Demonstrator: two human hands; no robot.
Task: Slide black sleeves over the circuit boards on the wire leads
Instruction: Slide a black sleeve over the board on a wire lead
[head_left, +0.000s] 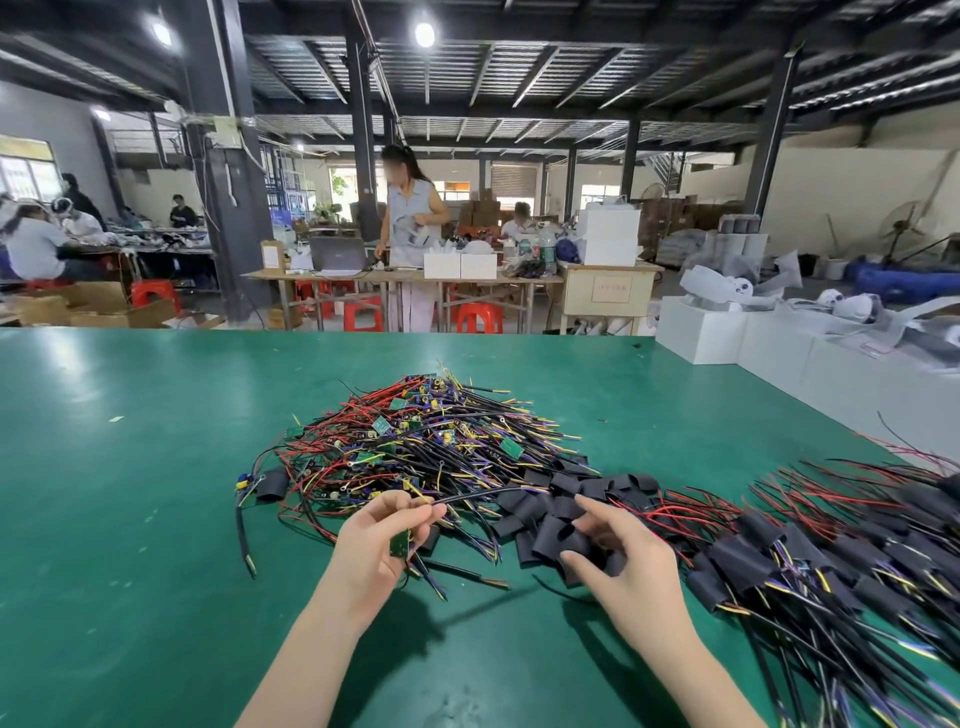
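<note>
On the green counter, the left hand sits at about 6 o'clock of a big heap of bare leads, its fingers curled and pinching one lead whose black cable runs off toward 2 o'clock. A small green board on that lead hangs against the palm, just below the pinch. The right hand is at 3 o'clock of the left, reaching into a loose pile of black sleeves that lies at the heap's 4 o'clock edge; its forefinger points toward 10 o'clock over the sleeves and its thumb presses on one of them, but whether the fingers actually grasp a sleeve cannot be told, since the lower fingers are tucked among the sleeves. One lone sleeve lies at the heap's 8 o'clock edge. At 3 to 4 o'clock of the right hand, a second heap of sleeved leads spreads to the counter's edge. White boxes stand at the counter's 2 o'clock corner. Beyond the counter at 12 o'clock, a person stands at a table with red stools beneath it, and others sit at 10 o'clock.
</note>
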